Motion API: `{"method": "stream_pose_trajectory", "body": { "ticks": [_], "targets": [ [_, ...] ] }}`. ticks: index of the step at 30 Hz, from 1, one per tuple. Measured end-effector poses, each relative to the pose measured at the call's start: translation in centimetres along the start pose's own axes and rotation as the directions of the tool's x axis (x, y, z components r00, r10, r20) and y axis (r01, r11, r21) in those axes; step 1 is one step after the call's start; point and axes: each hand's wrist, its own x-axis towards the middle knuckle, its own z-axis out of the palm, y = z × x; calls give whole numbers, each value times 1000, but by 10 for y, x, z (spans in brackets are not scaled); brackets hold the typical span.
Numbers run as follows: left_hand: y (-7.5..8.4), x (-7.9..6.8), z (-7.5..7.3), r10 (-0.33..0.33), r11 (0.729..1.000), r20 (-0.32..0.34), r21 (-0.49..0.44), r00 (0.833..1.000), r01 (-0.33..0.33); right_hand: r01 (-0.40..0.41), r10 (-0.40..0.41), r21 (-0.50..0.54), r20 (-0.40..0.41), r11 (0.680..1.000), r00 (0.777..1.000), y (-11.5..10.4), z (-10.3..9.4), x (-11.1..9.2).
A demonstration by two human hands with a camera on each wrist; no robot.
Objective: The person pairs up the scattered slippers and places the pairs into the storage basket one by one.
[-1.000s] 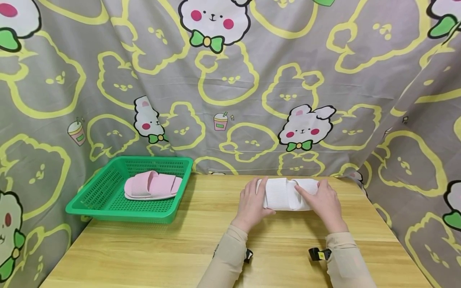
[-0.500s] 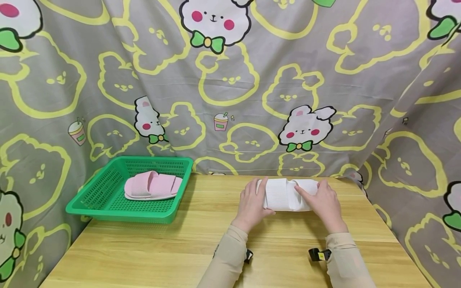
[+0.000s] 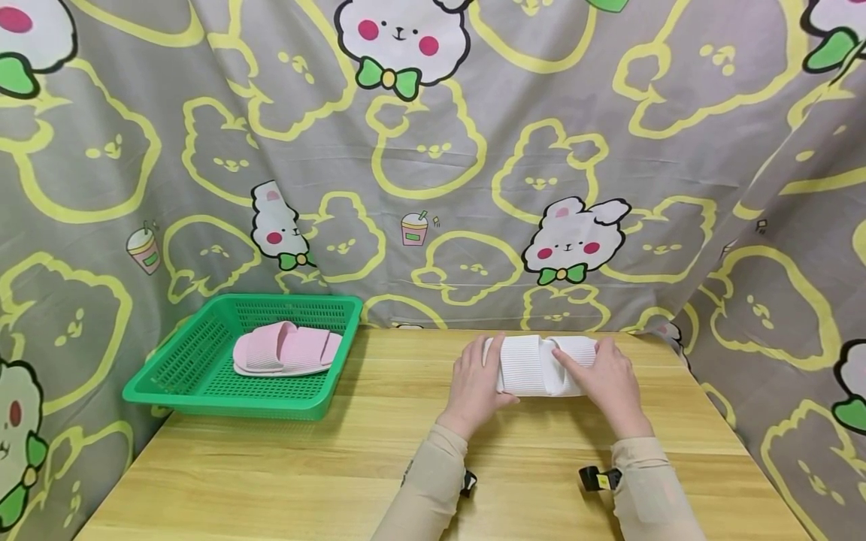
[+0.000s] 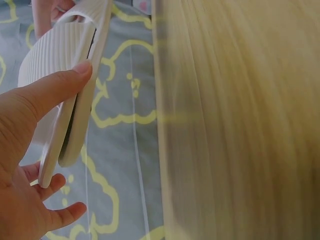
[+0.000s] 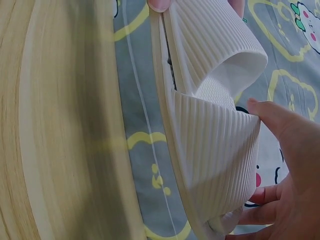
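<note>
Near the back right of the table, both hands hold a pair of white ribbed slippers point(image 3: 521, 364) crosswise, one fitted against the other. In the left wrist view, a narrow dark gap runs between the two slipper soles point(image 4: 75, 130). My left hand point(image 3: 473, 387) grips the left end, its thumb pressed on the near edge. At the other end, my right hand point(image 3: 617, 383) has its thumb on a strap and its fingers round the far side. The right wrist view shows two ribbed straps point(image 5: 215, 150) on the same face. The slippers appear raised off the tabletop.
A green perforated basket point(image 3: 223, 409) stands at the back left, with a pink slipper point(image 3: 307, 349) inside. The wooden table point(image 3: 304, 481) reaches back to a grey patterned curtain point(image 3: 446, 278). Black wrist devices point(image 3: 598, 478) hang under both sleeves.
</note>
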Motion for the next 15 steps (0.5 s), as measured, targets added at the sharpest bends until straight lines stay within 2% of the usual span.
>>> {"method": "stream_pose_trajectory", "body": {
  "ticks": [15],
  "targets": [
    [1,0,2,-6,1000,2,-12,1000,6,25,-25,-9,-16,1000,1000,1,1,1]
  ]
}}
